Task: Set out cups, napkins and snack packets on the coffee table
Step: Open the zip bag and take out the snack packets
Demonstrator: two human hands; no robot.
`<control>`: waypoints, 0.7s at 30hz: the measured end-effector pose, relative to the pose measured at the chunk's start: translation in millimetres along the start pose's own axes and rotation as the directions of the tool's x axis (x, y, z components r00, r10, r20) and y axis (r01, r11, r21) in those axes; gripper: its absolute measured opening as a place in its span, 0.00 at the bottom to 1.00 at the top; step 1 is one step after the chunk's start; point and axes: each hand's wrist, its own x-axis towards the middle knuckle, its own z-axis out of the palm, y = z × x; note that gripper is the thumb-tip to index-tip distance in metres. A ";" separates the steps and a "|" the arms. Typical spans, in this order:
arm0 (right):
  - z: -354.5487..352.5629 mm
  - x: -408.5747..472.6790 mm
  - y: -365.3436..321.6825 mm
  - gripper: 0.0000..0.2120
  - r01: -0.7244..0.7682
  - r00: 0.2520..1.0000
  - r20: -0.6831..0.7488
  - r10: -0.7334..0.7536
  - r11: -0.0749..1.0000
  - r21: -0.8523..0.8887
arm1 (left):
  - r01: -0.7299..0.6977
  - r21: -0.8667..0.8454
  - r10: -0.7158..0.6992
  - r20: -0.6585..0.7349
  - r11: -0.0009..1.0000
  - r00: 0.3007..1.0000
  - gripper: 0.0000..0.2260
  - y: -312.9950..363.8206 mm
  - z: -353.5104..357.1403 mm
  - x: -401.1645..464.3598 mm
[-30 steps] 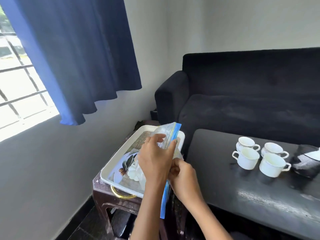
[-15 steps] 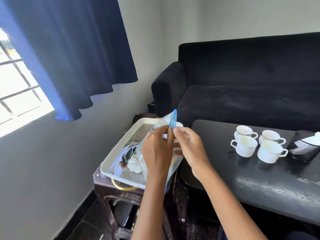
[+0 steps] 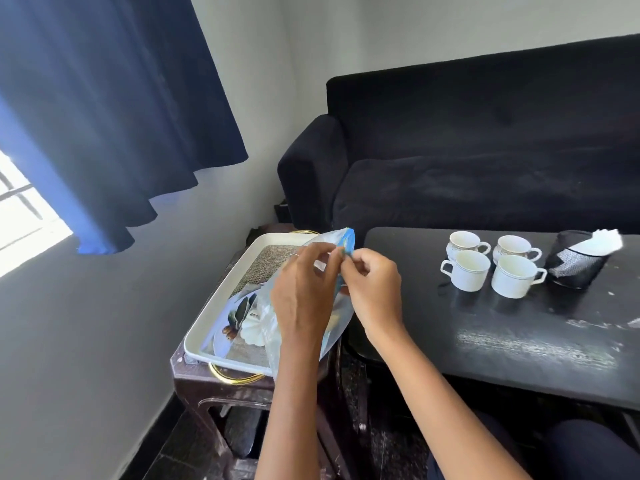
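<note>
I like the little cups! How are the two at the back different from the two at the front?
The back cups show a patterned band on their sides; the front cups look plain white with a thin line. The front left cup's handle points left, while the handles of both back cups point right. All four are white, upright, look empty, and stand together on the black coffee table.

No readable text, labels, brands or nos. anywhere; the bag (image 3: 347, 241) w/ blue strip, cups (image 3: 470, 275) and tray (image 3: 221, 308) show no legible print.
</note>
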 end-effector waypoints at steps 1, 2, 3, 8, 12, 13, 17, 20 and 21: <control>0.4 -1.1 0.2 0.12 -0.012 1.000 0.009 0.011 1.000 0.023 | -0.016 0.006 0.016 0.000 1.000 1.000 0.06 -1.3 -0.5 1.2; 0.4 -2.2 1.0 0.10 -0.032 0.999 0.005 0.032 0.998 0.053 | -0.022 0.005 0.022 0.001 1.000 1.000 0.05 -1.9 -0.4 2.1; 0.4 -3.2 2.3 0.08 -0.053 0.998 -0.010 0.054 0.995 0.080 | -0.018 -0.007 0.018 0.006 1.000 1.000 0.05 -1.7 -0.1 2.7; -0.9 -7.2 10.6 0.06 -0.077 0.993 -0.076 0.085 0.992 0.099 | -0.003 -0.086 0.005 0.033 0.996 0.999 0.05 2.8 1.4 1.2; -2.2 -6.3 10.2 0.07 -0.067 0.994 -0.081 0.074 0.994 0.086 | 0.035 -0.160 -0.031 0.027 0.987 0.999 0.03 1.5 2.9 1.7; -2.8 -6.3 10.0 0.08 -0.062 0.994 -0.081 0.068 0.995 0.080 | 0.038 -0.166 -0.035 0.026 0.985 0.999 0.03 1.7 3.4 1.5; -2.9 -7.3 9.6 0.08 -0.041 0.989 -0.140 0.051 0.996 0.073 | 0.047 -0.157 -0.051 -0.023 0.986 0.998 0.04 4.8 5.6 -0.4; -3.0 -6.8 8.7 0.06 -0.034 0.981 -0.187 0.047 0.997 0.068 | 0.067 -0.146 -0.075 -0.053 0.987 0.996 0.04 5.6 6.4 -0.6; -3.4 -6.3 8.4 0.05 -0.036 0.984 -0.174 0.049 0.996 0.077 | 0.071 -0.156 -0.079 -0.046 0.985 0.996 0.04 5.1 6.1 -0.5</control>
